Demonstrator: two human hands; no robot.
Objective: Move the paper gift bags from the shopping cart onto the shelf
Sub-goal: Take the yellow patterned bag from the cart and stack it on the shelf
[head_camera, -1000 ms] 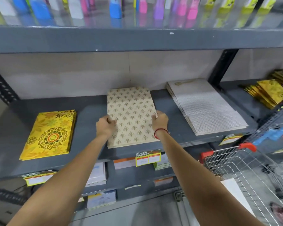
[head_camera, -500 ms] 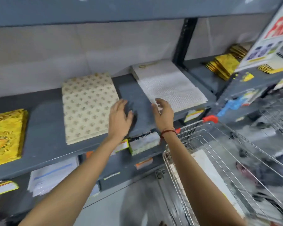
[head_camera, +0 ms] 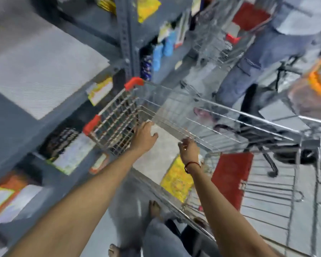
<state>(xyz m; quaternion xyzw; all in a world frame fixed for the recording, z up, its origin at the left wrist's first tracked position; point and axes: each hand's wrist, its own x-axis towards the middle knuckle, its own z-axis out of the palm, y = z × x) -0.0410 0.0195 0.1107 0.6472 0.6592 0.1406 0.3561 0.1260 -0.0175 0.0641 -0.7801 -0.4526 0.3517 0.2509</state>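
Paper gift bags in shopping cart (head_camera: 202, 115): one white (head_camera: 156, 156), one yellow (head_camera: 176, 179); left hand (head_camera: 144, 139) and right hand (head_camera: 190, 150) both spread, empty.

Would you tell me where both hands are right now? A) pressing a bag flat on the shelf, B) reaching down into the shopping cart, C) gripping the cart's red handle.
B: the left hand and right hand reach inside the shopping cart, over the pale bag.

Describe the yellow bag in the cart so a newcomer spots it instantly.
Find the wire shopping cart with red corner guards beside the grey shelf. Inside it, below the right hand, lies the yellow gift bag, flat against a pale grey bag. It is the only bright yellow, patterned item in the cart.
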